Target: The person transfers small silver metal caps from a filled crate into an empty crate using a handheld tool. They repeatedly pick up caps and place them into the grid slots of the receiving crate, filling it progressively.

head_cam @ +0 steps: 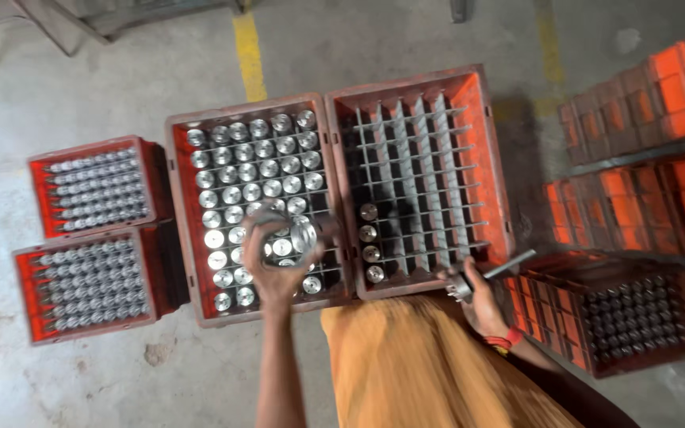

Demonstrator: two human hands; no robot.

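My left hand (277, 265) grips a shiny metal cylinder (304, 235) above the front part of a red crate (180, 190) packed with several such cylinders. My right hand (481, 297) holds a grey metal tool (509, 265) by its handle at the front right corner of a second red crate (491, 150). That crate has a grey divider grid, mostly bare, with a few cylinders (370, 242) standing in its left column. An orange cloth (414, 364) covers my lap below both hands.
Two smaller red crates (37, 186) (25, 293) of metal parts stand at the left. A crate of dark parts (636, 313) sits at the right, with stacked orange crates (644, 150) behind it. Concrete floor with a yellow line (249, 47) lies beyond.
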